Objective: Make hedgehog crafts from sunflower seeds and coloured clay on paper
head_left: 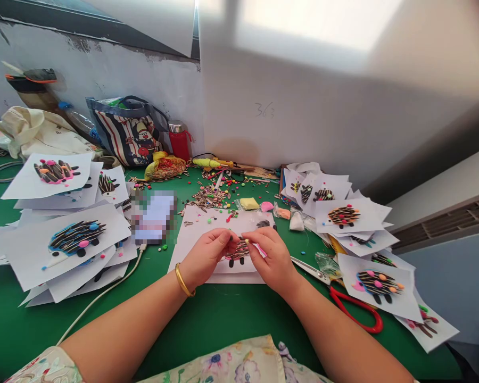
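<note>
Both hands are close together over a white paper sheet [186,247], which bears a hedgehog-like picture [242,249] of striped seeds with pink and black modelling clay, partly hidden by my fingers. My left hand [211,252], with a gold bangle [182,281] at its wrist, is closed in a pinch on a small dark piece [230,239]. The thumb and forefinger of my right hand [274,261] are closed around a tiny pale yellow piece [246,241]. Beyond the hands, a dark clay lump [263,224] rests on the sheet's far right corner.
Finished-looking hedgehog sheets lie in piles at left [115,213] and right [369,210]. Red-handled scissors [357,311] lie at right. Behind are loose sunflower seeds [207,197], a yellow clay packet [249,204], a red bottle [179,142] and a striped bag [123,133]. A cable [104,292] runs to a blurred phone [155,215].
</note>
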`<move>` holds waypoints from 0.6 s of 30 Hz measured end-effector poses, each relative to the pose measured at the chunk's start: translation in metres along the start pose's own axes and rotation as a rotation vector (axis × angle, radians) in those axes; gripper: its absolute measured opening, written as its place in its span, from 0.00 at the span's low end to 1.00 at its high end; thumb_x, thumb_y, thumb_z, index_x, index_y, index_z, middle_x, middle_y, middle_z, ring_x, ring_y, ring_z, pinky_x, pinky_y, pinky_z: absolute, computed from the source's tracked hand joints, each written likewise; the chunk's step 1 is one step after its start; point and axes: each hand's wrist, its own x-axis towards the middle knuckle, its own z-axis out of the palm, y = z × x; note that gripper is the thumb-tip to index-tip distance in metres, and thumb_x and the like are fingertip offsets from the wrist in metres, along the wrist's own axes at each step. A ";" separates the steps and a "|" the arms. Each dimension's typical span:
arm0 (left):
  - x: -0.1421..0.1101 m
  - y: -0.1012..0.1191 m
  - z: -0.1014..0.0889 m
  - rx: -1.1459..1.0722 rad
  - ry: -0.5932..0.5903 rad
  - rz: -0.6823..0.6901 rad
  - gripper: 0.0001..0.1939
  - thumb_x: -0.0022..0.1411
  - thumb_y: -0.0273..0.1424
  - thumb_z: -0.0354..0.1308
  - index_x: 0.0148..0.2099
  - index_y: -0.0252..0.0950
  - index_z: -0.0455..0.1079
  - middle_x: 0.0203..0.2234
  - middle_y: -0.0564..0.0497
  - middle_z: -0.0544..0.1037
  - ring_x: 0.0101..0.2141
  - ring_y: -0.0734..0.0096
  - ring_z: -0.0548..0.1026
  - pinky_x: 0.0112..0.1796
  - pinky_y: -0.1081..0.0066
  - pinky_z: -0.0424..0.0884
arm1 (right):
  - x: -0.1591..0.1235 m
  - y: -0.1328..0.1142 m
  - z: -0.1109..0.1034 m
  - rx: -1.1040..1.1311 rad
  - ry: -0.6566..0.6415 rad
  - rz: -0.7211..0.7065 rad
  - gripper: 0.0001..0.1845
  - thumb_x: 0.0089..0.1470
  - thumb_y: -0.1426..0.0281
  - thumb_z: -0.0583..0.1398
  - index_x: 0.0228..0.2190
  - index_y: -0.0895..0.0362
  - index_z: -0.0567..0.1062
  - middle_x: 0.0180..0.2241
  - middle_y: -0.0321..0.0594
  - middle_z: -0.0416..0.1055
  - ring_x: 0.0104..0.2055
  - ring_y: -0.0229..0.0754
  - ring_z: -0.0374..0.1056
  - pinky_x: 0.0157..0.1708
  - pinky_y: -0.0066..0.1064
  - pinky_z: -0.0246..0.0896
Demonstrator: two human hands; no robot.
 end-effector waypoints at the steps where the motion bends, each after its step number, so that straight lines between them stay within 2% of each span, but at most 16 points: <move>1: 0.000 0.000 0.000 -0.027 0.006 -0.016 0.21 0.56 0.48 0.64 0.33 0.32 0.74 0.26 0.51 0.73 0.30 0.73 0.70 0.35 0.71 0.69 | 0.000 0.000 0.000 0.000 0.000 0.000 0.16 0.61 0.74 0.56 0.49 0.51 0.74 0.41 0.42 0.72 0.45 0.45 0.68 0.45 0.41 0.66; 8: -0.001 0.001 0.002 -0.132 -0.006 -0.079 0.16 0.56 0.42 0.67 0.39 0.33 0.76 0.28 0.50 0.75 0.30 0.72 0.72 0.36 0.69 0.69 | 0.001 -0.002 -0.001 -0.001 -0.002 0.009 0.16 0.61 0.74 0.56 0.49 0.50 0.74 0.41 0.42 0.72 0.44 0.45 0.68 0.45 0.41 0.66; 15: -0.001 0.004 0.002 -0.065 -0.015 -0.050 0.16 0.53 0.41 0.69 0.31 0.34 0.70 0.23 0.54 0.70 0.26 0.76 0.66 0.32 0.72 0.64 | 0.000 0.001 -0.001 0.002 0.013 -0.002 0.17 0.61 0.74 0.56 0.50 0.50 0.73 0.41 0.43 0.71 0.45 0.45 0.67 0.45 0.41 0.66; 18: 0.000 0.003 0.001 -0.028 -0.018 -0.036 0.17 0.56 0.43 0.66 0.31 0.34 0.69 0.22 0.55 0.69 0.26 0.76 0.65 0.31 0.73 0.63 | 0.000 0.002 -0.002 0.001 0.021 0.007 0.17 0.61 0.74 0.56 0.50 0.50 0.73 0.41 0.43 0.71 0.45 0.44 0.67 0.45 0.40 0.66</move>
